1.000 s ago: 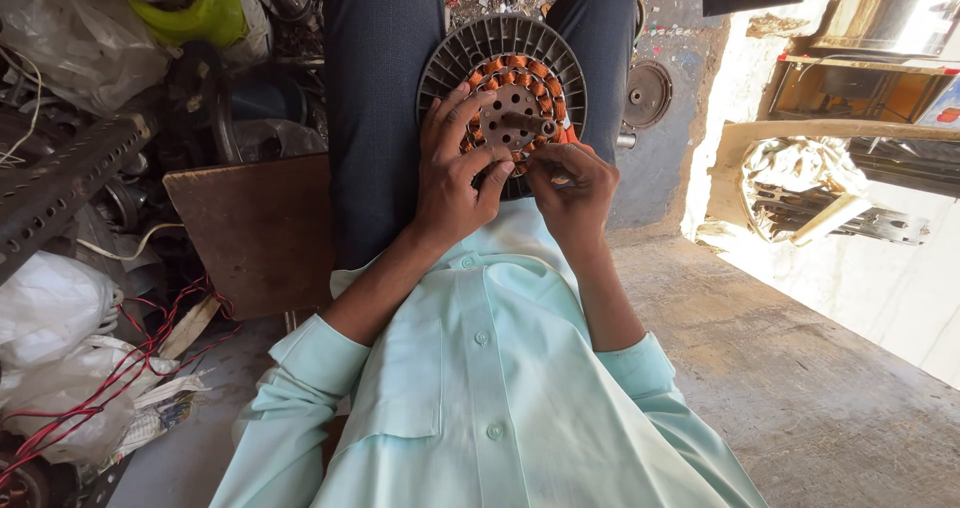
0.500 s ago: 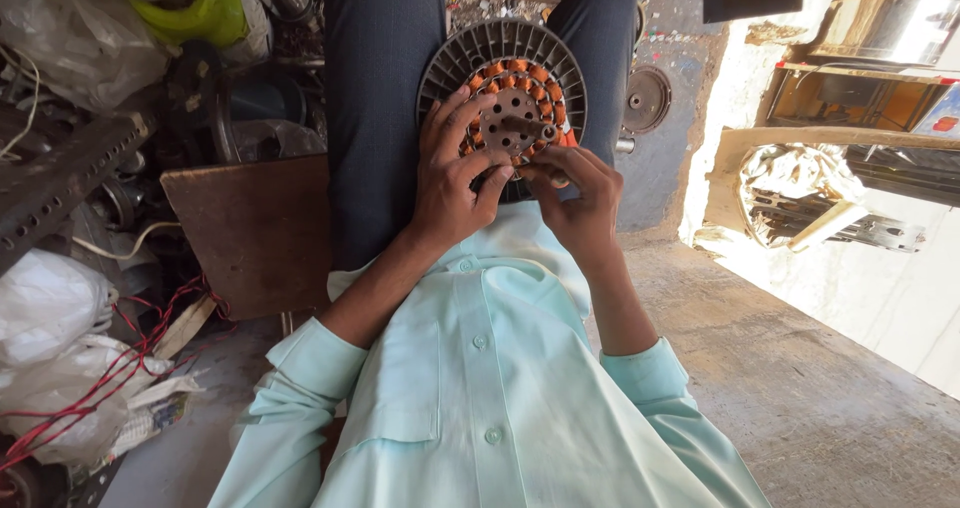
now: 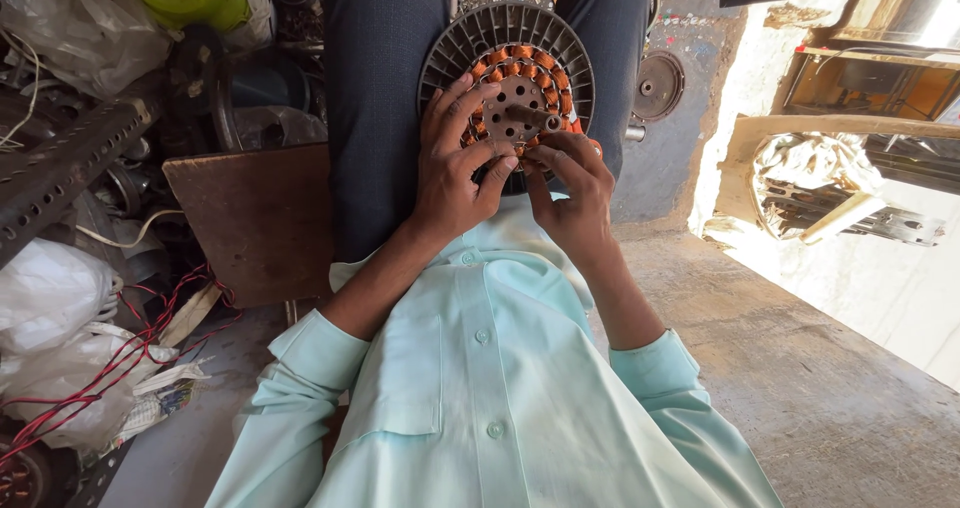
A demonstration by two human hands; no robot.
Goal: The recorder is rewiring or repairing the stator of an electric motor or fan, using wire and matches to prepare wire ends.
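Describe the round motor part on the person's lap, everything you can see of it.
The round motor part is a dark grey disc with radial ribs around its rim, a ring of copper-coloured coils inside that, and a perforated metal plate at the centre with a short shaft sticking out. It rests propped between the knees, face toward the camera. The left hand covers its lower left; the right hand touches its lower edge.

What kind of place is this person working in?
Probably a small repair workshop for electric motors or fans. Both hands work on a round motor part with copper coils, red wires lie tangled at the left, and a metal disc sits on the floor nearby.
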